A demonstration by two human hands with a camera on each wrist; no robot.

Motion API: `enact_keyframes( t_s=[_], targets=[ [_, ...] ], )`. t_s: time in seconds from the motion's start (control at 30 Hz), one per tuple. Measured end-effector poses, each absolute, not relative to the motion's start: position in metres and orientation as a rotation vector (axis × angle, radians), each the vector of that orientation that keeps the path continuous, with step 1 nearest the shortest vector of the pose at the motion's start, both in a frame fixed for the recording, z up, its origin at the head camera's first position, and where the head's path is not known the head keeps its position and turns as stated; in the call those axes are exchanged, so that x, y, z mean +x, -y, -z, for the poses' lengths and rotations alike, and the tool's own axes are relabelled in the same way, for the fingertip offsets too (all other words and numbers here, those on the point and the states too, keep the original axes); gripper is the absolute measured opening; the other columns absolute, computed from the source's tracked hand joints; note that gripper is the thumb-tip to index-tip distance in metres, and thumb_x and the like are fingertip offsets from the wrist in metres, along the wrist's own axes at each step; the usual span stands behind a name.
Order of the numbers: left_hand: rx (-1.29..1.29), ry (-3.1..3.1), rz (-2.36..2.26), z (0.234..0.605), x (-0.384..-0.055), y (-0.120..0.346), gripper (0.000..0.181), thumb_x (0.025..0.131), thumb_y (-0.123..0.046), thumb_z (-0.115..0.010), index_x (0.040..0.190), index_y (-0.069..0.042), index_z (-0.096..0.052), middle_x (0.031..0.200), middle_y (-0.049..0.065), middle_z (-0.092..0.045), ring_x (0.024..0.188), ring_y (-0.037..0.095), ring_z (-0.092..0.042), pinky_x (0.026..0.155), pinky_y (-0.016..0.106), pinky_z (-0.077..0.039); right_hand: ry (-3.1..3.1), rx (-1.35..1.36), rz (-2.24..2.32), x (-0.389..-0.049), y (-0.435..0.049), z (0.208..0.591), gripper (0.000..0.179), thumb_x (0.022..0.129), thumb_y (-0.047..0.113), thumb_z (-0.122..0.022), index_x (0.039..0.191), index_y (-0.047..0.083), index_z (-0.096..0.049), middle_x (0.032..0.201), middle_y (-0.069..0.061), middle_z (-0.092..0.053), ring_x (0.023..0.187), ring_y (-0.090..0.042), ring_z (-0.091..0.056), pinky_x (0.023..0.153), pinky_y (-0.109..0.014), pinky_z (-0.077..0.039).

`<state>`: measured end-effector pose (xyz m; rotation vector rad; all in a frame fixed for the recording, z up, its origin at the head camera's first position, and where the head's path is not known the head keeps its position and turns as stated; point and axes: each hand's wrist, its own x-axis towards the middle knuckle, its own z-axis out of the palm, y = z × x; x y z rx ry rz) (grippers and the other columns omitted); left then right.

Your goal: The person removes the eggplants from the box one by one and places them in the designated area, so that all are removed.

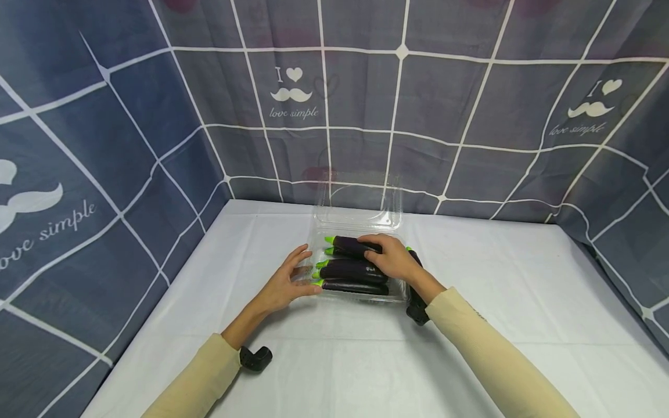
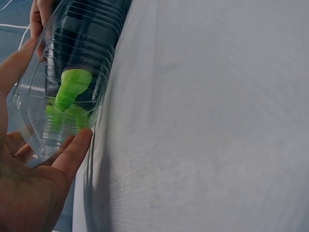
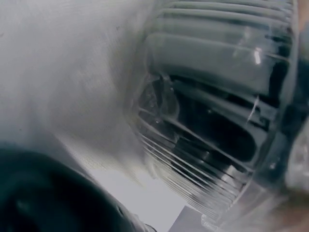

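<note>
Blue-grey curtain [image 1: 78, 133]: hangs along the left of the frame, white-gridded, beside the white cloth [image 1: 261, 238].
Left sleeve [image 1: 201, 377]: beige, lower left, a black wrist camera [image 1: 257, 359] at its cuff.
Left hand [image 1: 282, 284]: left of centre, fingers spread wide, thumb at the box's near left corner; we judge it steadies rather than grips.
Clear plastic box [image 1: 397, 292]: centre of the frame, lid [image 1: 360, 218] raised behind.
Eggplants [image 1: 352, 271]: we count five green stems inside the box, all towards the left.
Right hand [image 1: 392, 255]: right of centre, narrowed round the farthest eggplant [image 1: 345, 241].
Loose eggplant [image 1: 415, 256]: just outside the box's right wall, partly hidden by the right forearm.
Right sleeve [image 1: 491, 342]: beige, lower right.
Slip risk: we think glossy skin could slide through a loose pinch.
Roll risk: the low right forearm could nudge the loose eggplant.
Box risk: a sideways push might shift the thin plastic, we feel, with only light support at its left.
</note>
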<state>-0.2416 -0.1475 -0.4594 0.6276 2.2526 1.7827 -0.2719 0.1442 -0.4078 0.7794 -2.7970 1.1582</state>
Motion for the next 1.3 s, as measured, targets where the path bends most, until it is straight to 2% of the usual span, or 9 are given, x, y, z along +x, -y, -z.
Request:
enact_keyframes(
  t_s=[0.43, 0.67, 0.87, 0.93, 1.03, 1.13, 1.3],
  targets=[
    [0.617, -2.277, -1.762, 0.459, -0.241, 0.148, 0.09, 0.083, -0.013, -0.081, 0.154, -0.001, -0.027, 0.164, 0.006, -0.007, 0.139, 0.042, -0.032, 0.104, 0.05, -0.041, 2.694, 0.762, -1.254, -0.271, -0.153, 0.403, 0.038, 0.089, 0.001, -0.064, 0.127, 0.0, -0.064, 0.127, -0.017, -0.06, 0.121, -0.036, -0.052, 0.101, -0.054, -0.04],
    [0.624, -2.278, -1.766, 0.459, -0.242, 0.147, 0.09, 0.084, -0.013, -0.081, 0.154, -0.001, -0.027, 0.164, 0.006, -0.008, 0.139, 0.042, -0.033, 0.104, 0.05, -0.041, 2.737, 0.745, -1.274, -0.266, -0.158, 0.403, 0.043, 0.091, 0.001, -0.061, 0.133, 0.006, -0.062, 0.123, -0.014, -0.056, 0.108, -0.029, -0.052, 0.095, -0.051, -0.041],
    [0.626, -2.281, -1.759, 0.46, -0.241, 0.148, 0.089, 0.084, -0.014, -0.081, 0.154, -0.001, -0.027, 0.164, 0.006, -0.008, 0.138, 0.042, -0.033, 0.104, 0.05, -0.041, 2.761, 0.781, -1.305, -0.26, -0.158, 0.398, 0.046, 0.092, 0.001, -0.055, 0.137, 0.007, -0.06, 0.136, -0.014, -0.056, 0.121, -0.03, -0.05, 0.099, -0.051, -0.04],
    [0.627, -2.283, -1.755, 0.46, -0.241, 0.148, 0.089, 0.084, -0.014, -0.081, 0.154, -0.001, -0.028, 0.164, 0.005, -0.008, 0.138, 0.042, -0.033, 0.105, 0.05, -0.041, 2.77, 0.785, -1.307, -0.258, -0.157, 0.395, 0.046, 0.093, 0.001, -0.053, 0.137, 0.007, -0.059, 0.139, -0.014, -0.054, 0.119, -0.03, -0.049, 0.097, -0.049, -0.04],
    [0.631, -2.285, -1.752, 0.459, -0.241, 0.148, 0.089, 0.084, -0.014, -0.081, 0.154, -0.001, -0.028, 0.164, 0.006, -0.008, 0.139, 0.042, -0.033, 0.105, 0.051, -0.04, 2.795, 0.757, -1.293, -0.256, -0.155, 0.393, 0.045, 0.094, 0.002, -0.052, 0.139, 0.007, -0.058, 0.14, -0.015, -0.053, 0.113, -0.03, -0.049, 0.09, -0.047, -0.039],
    [0.634, -2.286, -1.751, 0.459, -0.241, 0.148, 0.089, 0.084, -0.015, -0.081, 0.154, -0.001, -0.028, 0.164, 0.006, -0.008, 0.139, 0.042, -0.033, 0.105, 0.052, -0.04, 2.807, 0.714, -1.262, -0.254, -0.153, 0.391, 0.045, 0.095, 0.003, -0.052, 0.14, 0.007, -0.057, 0.14, -0.015, -0.053, 0.121, -0.03, -0.049, 0.096, -0.048, -0.04],
    [0.626, -2.29, -1.747, 0.458, -0.241, 0.148, 0.088, 0.084, -0.015, -0.081, 0.153, -0.001, -0.028, 0.164, 0.004, -0.008, 0.139, 0.042, -0.033, 0.105, 0.051, -0.04, 2.808, 0.6, -1.262, -0.251, -0.151, 0.387, 0.045, 0.095, 0.005, -0.055, 0.14, 0.007, -0.056, 0.14, -0.017, -0.053, 0.124, -0.034, -0.049, 0.098, -0.052, -0.04]
  ],
)
